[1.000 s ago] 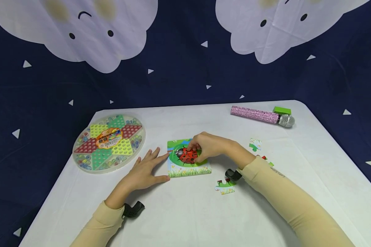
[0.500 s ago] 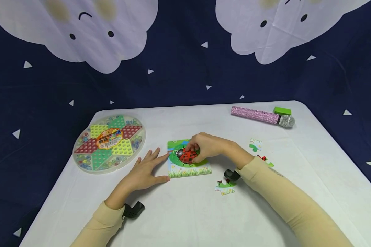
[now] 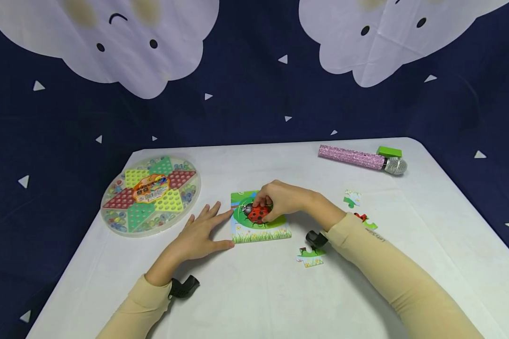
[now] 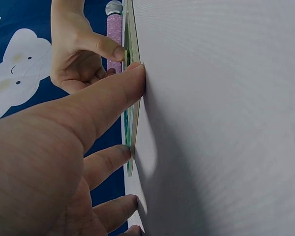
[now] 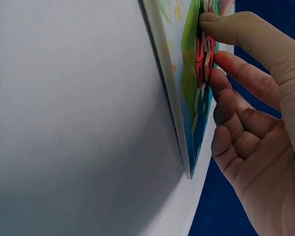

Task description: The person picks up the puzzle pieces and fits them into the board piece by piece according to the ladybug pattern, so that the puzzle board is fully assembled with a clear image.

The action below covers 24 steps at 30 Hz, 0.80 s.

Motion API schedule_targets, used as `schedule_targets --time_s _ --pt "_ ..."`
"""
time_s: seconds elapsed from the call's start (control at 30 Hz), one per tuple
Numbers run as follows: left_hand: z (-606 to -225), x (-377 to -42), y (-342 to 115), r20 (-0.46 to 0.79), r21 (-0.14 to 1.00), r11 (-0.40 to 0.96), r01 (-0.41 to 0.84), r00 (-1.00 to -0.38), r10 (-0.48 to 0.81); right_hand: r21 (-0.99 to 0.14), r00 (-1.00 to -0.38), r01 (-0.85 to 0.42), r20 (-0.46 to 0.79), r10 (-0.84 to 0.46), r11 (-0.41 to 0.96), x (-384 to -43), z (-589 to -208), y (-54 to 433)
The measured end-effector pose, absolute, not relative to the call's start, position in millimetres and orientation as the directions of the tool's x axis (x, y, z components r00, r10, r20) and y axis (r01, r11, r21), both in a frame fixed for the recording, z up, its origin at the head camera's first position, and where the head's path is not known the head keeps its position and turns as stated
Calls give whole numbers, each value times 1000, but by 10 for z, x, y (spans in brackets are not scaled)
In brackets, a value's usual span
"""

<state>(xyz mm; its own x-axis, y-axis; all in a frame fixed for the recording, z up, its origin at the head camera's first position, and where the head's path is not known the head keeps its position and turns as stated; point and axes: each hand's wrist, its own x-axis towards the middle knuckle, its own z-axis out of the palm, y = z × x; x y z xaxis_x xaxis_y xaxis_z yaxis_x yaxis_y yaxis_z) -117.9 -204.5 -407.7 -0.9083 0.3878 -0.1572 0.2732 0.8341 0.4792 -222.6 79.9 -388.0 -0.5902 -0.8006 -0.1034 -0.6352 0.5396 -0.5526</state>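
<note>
A square ladybug jigsaw puzzle (image 3: 260, 235) lies on the white table with grass and flowers along its near edge. My right hand (image 3: 285, 200) reaches over it, thumb and fingers pinching a red puzzle piece (image 5: 209, 54) close over the board. Part of that piece is hidden by the fingers. My left hand (image 3: 198, 239) is spread flat at the puzzle's left side, fingers straight. Its thumb (image 4: 115, 88) and a fingertip touch the board's edge in the left wrist view.
Loose puzzle pieces lie right of the board: one near the front (image 3: 311, 259), one ladybug piece (image 3: 366, 221) by the right sleeve, one farther back (image 3: 352, 198). A round marble board game (image 3: 151, 197) sits left. A pink glitter microphone (image 3: 352, 157) and green block (image 3: 389, 151) lie back right.
My right hand has shifted slightly left over the ladybug, still pinching the piece. My left hand stays in place at the puzzle's edge.
</note>
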Motion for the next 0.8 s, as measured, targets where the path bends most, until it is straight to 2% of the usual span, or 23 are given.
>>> schedule_targets --time_s 0.8 --pt "-4067 -1178 -2040 -157 476 836 272 -909 385 -515 -605 -636 -129 -786 575 -2214 -3857 778"
